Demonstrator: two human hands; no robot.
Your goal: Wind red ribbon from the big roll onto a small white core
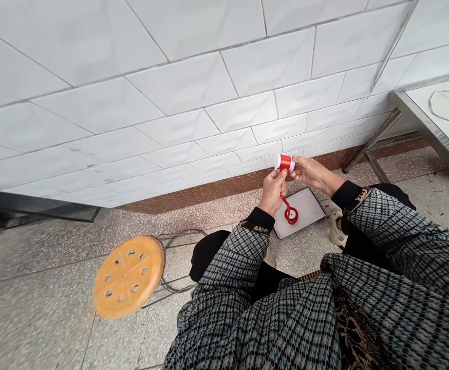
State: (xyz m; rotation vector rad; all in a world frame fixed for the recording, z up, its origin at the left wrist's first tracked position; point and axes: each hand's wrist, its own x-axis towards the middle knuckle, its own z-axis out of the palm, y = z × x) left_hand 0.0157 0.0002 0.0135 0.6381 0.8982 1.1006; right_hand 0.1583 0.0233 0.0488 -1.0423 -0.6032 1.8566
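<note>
Between my two hands is a white spool (279, 161) wound with red ribbon (285, 162). My left hand (274, 189) is closed on the ribbon and the spool's near side, thumb pressed against the red winding. The fingers of my right hand (310, 170) pinch the spool's right end. From below my left hand a strip of red ribbon runs down to a flat red ribbon roll (291, 216) with a white centre. That roll rests on a pale rectangular board (308, 206) with dark edges, lying on the floor between my feet.
A round orange stool seat (130, 276) with metal legs (178, 262) lies tipped over at my left. At the right stands a metal-edged table (432, 128) with a thin loop of wire on it. A white tiled wall (247, 77) rises ahead; a dark object (35, 208) juts in at left.
</note>
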